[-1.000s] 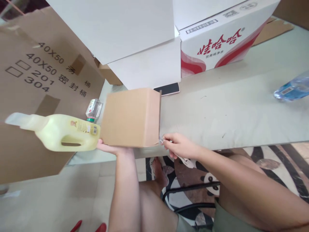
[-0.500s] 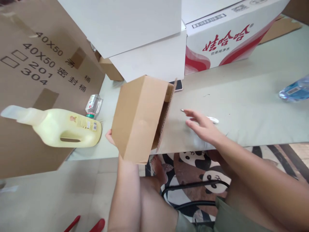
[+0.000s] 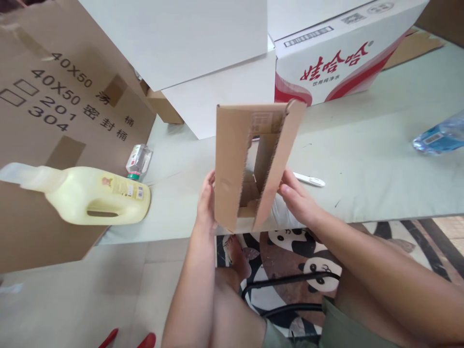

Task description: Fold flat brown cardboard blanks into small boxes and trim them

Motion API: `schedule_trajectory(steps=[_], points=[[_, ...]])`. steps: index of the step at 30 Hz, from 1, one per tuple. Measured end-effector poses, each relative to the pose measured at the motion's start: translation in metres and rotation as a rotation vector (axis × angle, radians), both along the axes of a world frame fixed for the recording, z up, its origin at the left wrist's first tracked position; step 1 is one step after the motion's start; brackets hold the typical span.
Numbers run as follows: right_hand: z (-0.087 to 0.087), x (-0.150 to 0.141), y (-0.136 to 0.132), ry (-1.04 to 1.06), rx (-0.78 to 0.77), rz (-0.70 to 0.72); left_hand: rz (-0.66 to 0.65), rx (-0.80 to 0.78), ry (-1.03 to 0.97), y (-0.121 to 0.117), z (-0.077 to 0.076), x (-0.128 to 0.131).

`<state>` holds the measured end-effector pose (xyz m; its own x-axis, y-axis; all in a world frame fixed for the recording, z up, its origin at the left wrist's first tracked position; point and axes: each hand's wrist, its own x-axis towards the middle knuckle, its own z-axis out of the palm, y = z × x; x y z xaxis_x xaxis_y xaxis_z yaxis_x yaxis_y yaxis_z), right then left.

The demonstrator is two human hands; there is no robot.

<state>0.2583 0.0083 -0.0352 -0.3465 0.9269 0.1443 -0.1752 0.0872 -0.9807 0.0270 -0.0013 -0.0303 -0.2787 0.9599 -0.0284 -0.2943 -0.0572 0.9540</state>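
Between my two hands is a small brown cardboard box, its open side turned toward me and its flaps partly spread. My left hand grips the box's left side, fingers partly hidden by the cardboard. At the right flap, my right hand has its fingers closed on the edge. Through the gap between the flaps the box's inside shows, with light coming through it. A white utility knife lies on the table just beyond my right hand.
A yellow jug and a small clear bottle stand at left by a big carton. White boxes and a red-and-white water carton line the back. A blue-labelled bottle lies right on the pale tablecloth.
The box has turned so its open side faces me and has shifted right. My right hand, apart from it before, now holds its right flap. My left hand has moved right with it.
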Motion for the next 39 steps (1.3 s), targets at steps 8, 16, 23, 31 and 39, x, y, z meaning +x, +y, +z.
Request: schedule_trajectory(steps=[8, 16, 23, 31, 39], points=[[-0.001, 0.0, 0.0, -0.104, 0.13, -0.143, -0.398, 0.048, 0.296, -0.01, 0.008, 0.011], [0.006, -0.004, -0.004, -0.206, 0.192, -0.088, -0.049, 0.155, 0.275, -0.009, 0.011, 0.024], [0.003, -0.005, 0.004, -0.186, 0.114, -0.321, 0.456, 0.075, 0.019, 0.008, 0.013, 0.008], [0.0, -0.002, 0.008, -0.349, 0.085, -0.362, 0.291, -0.069, -0.043, 0.013, 0.008, -0.013], [-0.003, -0.002, 0.012, -0.332, -0.022, -0.448, 0.249, -0.167, -0.072, 0.012, 0.007, -0.02]])
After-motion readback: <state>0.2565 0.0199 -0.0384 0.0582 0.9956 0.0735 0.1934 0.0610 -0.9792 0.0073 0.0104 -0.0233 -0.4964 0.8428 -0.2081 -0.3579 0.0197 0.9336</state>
